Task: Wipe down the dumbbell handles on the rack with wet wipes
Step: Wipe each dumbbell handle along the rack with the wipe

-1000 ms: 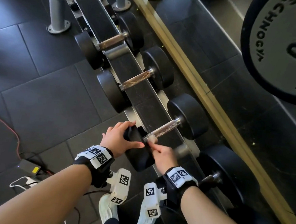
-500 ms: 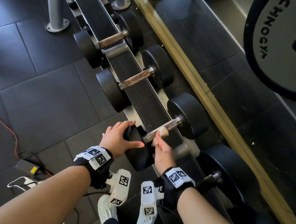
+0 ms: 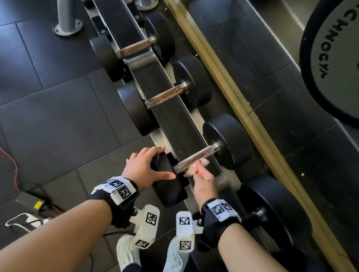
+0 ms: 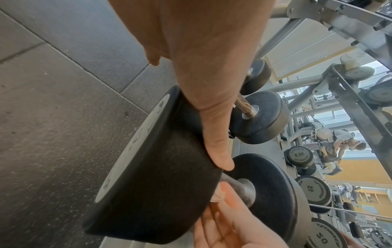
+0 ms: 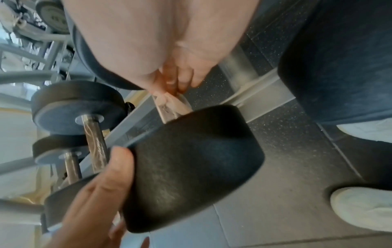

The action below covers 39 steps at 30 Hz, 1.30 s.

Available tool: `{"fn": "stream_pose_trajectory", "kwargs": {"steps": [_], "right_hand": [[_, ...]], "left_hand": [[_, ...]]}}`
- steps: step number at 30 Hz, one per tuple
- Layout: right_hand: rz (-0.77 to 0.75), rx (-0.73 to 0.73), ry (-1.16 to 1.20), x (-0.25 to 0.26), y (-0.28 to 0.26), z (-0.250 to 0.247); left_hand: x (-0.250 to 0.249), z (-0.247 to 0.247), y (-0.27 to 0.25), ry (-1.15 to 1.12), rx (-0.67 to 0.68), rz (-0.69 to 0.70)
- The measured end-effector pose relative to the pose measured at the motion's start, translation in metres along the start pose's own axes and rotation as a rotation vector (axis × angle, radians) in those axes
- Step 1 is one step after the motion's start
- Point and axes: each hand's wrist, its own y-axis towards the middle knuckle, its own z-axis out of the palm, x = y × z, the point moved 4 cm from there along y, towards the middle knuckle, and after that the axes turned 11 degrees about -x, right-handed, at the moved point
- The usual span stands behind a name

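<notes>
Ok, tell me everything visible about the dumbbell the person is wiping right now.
The black round-headed dumbbell with the metal handle lies across the dark rack rail, third from the far end. Its heads look like matte rubber and the knurled handle shows brownish discolouration. The left hand rests open on the near head, thumb stretched along its edge. The right hand pinches a crumpled pale wet wipe against the handle's near half. The far head is untouched.

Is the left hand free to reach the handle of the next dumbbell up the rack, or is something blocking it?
Probably yes. The left hand only rests on the near weight head, holding nothing, and the next dumbbell's handle lies bare on the rack. The wet wipe is in the right hand, though.
</notes>
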Motion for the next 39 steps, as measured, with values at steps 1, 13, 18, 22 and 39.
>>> {"fn": "stream_pose_trajectory", "kwargs": {"steps": [1, 13, 18, 22, 39], "right_hand": [[0.004, 0.029, -0.007, -0.001, -0.004, 0.001], [-0.281, -0.016, -0.27, 0.107, -0.027, -0.004], [-0.316, -0.085, -0.246, 0.16, -0.03, 0.009], [-0.254, -0.09, -0.237, 0.185, -0.015, 0.032], [-0.157, 0.111, -0.093, 0.213, 0.077, 0.113]], "left_hand": [[0.0, 0.0, 0.0, 0.009, 0.006, 0.006], [-0.021, -0.074, 0.012, 0.087, 0.135, 0.004], [-0.033, -0.125, 0.03, 0.038, 0.028, 0.023], [-0.035, -0.143, 0.058, 0.004, -0.047, 0.036], [-0.006, -0.153, 0.153, -0.063, -0.202, -0.073]]}}
